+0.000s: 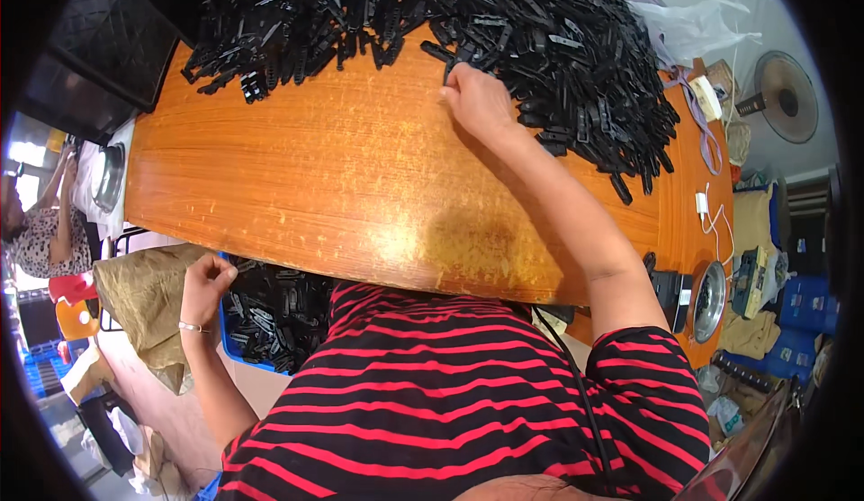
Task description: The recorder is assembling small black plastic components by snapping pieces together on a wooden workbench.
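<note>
My right hand reaches to the near edge of a big heap of slim black plastic pieces on the wooden table. Its fingers are curled together against one of those pieces, whose dark end shows beside the fingertips. Lower left, my left hand is held by the table's front edge, thumb and fingers bent toward each other. Whatever is between them, if anything, is too small to make out. Just right of it, below the tabletop, a blue bin holds more black pieces.
Dark crates stand at the table's far left. A brown sack hangs near my left forearm. On the right are a metal bowl, a white cable and a fan. Another person is at the left.
</note>
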### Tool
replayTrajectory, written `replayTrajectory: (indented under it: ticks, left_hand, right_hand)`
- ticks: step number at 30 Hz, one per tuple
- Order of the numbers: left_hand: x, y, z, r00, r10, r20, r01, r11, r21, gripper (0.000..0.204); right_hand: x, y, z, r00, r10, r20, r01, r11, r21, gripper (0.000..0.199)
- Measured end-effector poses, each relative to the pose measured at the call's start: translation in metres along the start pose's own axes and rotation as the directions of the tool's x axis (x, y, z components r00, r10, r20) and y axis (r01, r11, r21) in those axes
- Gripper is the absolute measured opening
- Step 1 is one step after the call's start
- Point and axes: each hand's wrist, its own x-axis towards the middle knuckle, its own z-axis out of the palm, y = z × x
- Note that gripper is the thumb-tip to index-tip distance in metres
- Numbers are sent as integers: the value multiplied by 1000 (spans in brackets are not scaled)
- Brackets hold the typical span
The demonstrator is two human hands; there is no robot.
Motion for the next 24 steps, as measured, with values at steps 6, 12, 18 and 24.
replayTrajectory:
  ticks: [6,12,18,24]
  left_hand:
    - [51,39,35,930,234,-285,-198,969,151,14]
    - [176,84,64,658,613,-437,-358,765,535,35]
    - [252,95,98,628,603,-492,-220,744,630,50]
    - [229,103,125,691,609,-391,-272,719,640,47]
  right_hand:
    - [24,3,27,997,65,44,-50,957,-284,26]
    - [10,-3,26,991,-123,51,130,978,-166,20]
    - [-11,-10,22,975,-219,38,219,976,1,15]
    - [-28,-27,26,969,-219,114,202,969,145,13]
